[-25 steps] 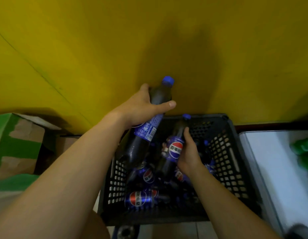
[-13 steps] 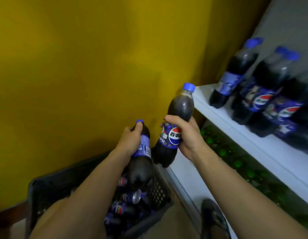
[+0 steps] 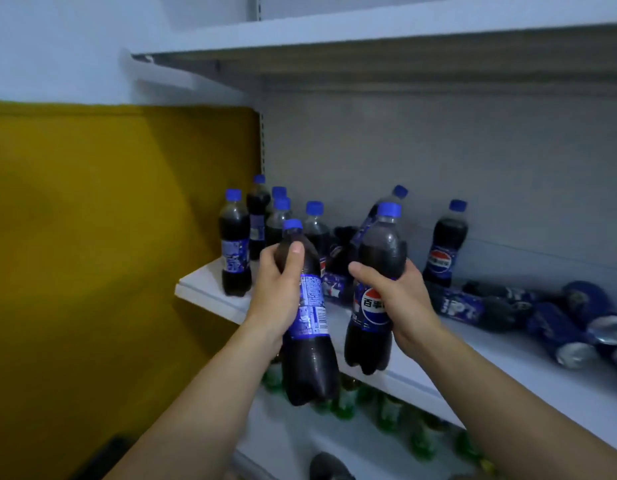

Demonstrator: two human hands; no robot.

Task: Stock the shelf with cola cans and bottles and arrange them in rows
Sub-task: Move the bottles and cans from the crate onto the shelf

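Observation:
My left hand point(image 3: 277, 289) grips a cola bottle point(image 3: 309, 344) with a blue cap, held upright in front of the white shelf point(image 3: 528, 368). My right hand point(image 3: 395, 299) grips a second cola bottle point(image 3: 376, 268), also upright, just over the shelf's front edge. Several cola bottles point(image 3: 235, 244) stand at the shelf's left end. One more bottle point(image 3: 445, 244) stands alone against the back panel. Bottles point(image 3: 473, 306) and cola cans point(image 3: 573, 348) lie on their sides at the right.
A higher white shelf point(image 3: 369, 43) hangs overhead. Green bottles point(image 3: 386, 410) fill the shelf below. A yellow wall point(image 3: 109, 254) is at the left. A dark basket corner point(image 3: 106, 455) shows at the bottom left, and a dark shoe point(image 3: 329, 467) at the bottom.
Both hands have lifted their bottles out of the basket and up to the middle shelf. The view swung from the basket and yellow wall to the shelf.

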